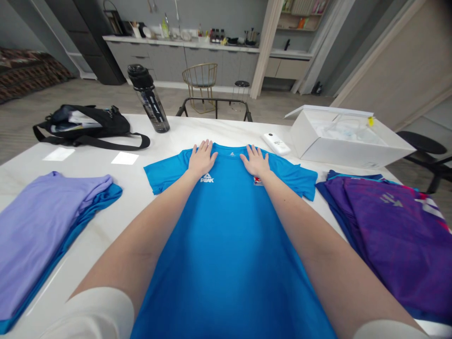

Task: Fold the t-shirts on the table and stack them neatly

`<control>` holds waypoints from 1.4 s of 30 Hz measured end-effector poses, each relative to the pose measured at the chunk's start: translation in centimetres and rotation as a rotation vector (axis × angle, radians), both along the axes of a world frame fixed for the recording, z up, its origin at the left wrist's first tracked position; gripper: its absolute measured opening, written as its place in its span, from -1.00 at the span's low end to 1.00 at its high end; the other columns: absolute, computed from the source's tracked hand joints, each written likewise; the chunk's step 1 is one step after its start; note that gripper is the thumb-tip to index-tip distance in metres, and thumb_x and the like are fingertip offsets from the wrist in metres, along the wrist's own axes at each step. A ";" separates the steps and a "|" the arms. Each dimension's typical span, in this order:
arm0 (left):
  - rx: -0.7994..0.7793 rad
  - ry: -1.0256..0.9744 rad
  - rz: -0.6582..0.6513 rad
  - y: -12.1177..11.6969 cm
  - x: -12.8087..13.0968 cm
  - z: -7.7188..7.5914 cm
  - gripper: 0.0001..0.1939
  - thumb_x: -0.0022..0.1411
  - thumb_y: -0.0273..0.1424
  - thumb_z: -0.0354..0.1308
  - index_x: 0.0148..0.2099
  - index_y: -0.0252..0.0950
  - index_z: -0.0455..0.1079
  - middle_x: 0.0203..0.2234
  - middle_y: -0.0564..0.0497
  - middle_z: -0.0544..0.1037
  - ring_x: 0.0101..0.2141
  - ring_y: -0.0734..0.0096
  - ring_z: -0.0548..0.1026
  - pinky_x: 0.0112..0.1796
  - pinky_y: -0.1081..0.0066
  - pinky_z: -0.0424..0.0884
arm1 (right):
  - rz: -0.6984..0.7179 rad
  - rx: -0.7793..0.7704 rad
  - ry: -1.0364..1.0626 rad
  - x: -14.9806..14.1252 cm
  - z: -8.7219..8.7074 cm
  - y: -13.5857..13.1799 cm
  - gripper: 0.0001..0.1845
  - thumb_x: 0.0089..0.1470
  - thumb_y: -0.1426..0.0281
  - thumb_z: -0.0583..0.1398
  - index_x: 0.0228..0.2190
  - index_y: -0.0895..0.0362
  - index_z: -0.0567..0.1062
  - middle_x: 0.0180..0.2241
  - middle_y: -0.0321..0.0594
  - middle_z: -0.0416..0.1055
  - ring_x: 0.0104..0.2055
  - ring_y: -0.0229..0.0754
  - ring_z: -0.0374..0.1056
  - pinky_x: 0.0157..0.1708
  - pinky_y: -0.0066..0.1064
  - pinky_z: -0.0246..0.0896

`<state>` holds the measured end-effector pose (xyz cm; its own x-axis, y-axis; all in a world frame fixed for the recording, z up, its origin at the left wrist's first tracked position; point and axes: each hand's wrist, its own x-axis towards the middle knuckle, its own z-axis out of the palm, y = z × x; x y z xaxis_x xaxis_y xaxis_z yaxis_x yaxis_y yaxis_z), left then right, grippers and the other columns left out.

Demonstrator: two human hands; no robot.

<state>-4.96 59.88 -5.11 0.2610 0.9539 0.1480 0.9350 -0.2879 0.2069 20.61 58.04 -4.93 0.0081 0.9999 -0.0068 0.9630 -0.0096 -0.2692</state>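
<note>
A blue short-sleeved T-shirt (231,226) lies spread out flat, front side up, on the white table (120,221), its collar at the far end. My left hand (202,159) rests palm down on the shirt's left shoulder, fingers stretched out, just above a white PEAK print. On the other shoulder my right hand (255,162) lies flat with its fingers apart, partly covering a small red and white badge. Both hands press on the cloth beside the collar and grip nothing. The shirt's lower hem runs out of view at the bottom.
Purple and blue shirts (399,235) are stacked at right, a lilac shirt (52,230) over blue cloth at left. Along the back stand a black bag (88,125), a dark bottle (150,101), a white device (276,143) and an open white box (339,146).
</note>
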 end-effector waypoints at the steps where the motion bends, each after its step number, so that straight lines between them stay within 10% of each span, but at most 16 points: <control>1: -0.017 0.012 -0.020 -0.1 0.0 -0.1 -0.25 0.47 -0.01 -0.36 0.52 -0.33 -0.13 0.47 -0.10 -0.06 0.44 0.15 -0.12 0.38 0.02 -0.21 | -0.007 0.008 0.004 0.1 -0.1 -0.2 -0.14 0.32 -0.15 -0.23 0.44 0.06 -0.09 0.48 -0.11 -0.25 0.50 0.12 -0.34 0.38 0.28 -0.48; 11: -0.104 0.039 -0.043 0.2 -5.2 -0.2 -0.31 0.49 -0.05 -0.35 0.50 -0.29 -0.05 0.46 -0.15 -0.02 0.43 0.09 -0.05 0.35 -0.02 -0.07 | 0.100 0.125 0.082 4.5 0.5 -2.4 -0.26 0.38 0.00 -0.14 0.38 0.17 0.14 0.44 -0.08 -0.05 0.47 -0.01 -0.14 0.42 -0.09 -0.22; 22: 0.012 0.149 0.188 -5.6 -13.2 1.0 -0.35 0.48 -0.19 -0.28 0.47 -0.40 -0.01 0.42 -0.27 0.07 0.41 0.02 0.02 0.34 -0.06 -0.04 | -0.168 0.169 -0.074 13.9 1.4 -7.7 -0.48 0.29 0.37 -0.03 0.19 0.24 0.40 0.20 0.07 0.38 0.24 0.07 0.28 0.24 -0.14 0.15; 26: 0.117 0.147 -0.038 -8.3 -8.3 2.3 -0.37 0.47 -0.17 -0.17 0.47 -0.29 0.02 0.45 -0.17 0.02 0.42 0.03 -0.04 0.36 -0.03 -0.13 | -0.247 0.112 -0.203 16.0 2.5 -8.6 -0.47 0.26 0.42 -0.04 0.19 0.28 0.41 0.17 0.17 0.38 0.22 0.14 0.29 0.18 -0.09 0.21; 32: 0.074 -0.017 -0.295 -12.3 6.1 3.2 -0.50 0.46 -0.29 -0.09 0.37 -0.28 0.20 0.36 -0.18 0.24 0.33 0.14 0.20 0.30 0.11 0.10 | -0.182 -0.027 -0.294 17.0 3.3 -9.0 -0.47 0.27 0.38 -0.03 0.13 0.38 0.43 0.09 0.30 0.41 0.14 0.20 0.34 0.15 -0.04 0.19; 38: 0.109 0.039 -0.836 -22.5 17.2 3.7 -0.64 0.45 -0.34 -0.06 0.21 -0.21 0.36 0.02 -0.14 0.50 0.01 0.18 0.46 -0.04 0.20 0.37 | -0.144 0.022 -0.355 17.9 3.3 -9.7 -0.49 0.26 0.31 0.02 0.02 0.44 0.49 0.09 0.34 0.37 0.19 0.26 0.24 0.30 0.12 -0.17; 42: 0.053 0.054 -1.152 -29.7 20.5 4.1 -0.68 0.40 -0.39 -0.04 0.10 -0.20 0.42 -0.13 -0.12 0.52 -0.10 0.21 0.48 -0.20 0.20 0.38 | -0.102 0.095 -0.200 17.7 3.1 -10.1 -0.60 0.25 0.32 0.05 -0.04 0.29 0.51 0.02 0.20 0.42 0.11 0.18 0.28 0.20 -0.07 0.08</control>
<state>15.50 30.15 -1.02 0.9799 0.1387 0.1433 0.1192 -0.9834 0.1368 38.35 47.91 -1.88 0.1005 0.9900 0.0986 0.9926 -0.0930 -0.0778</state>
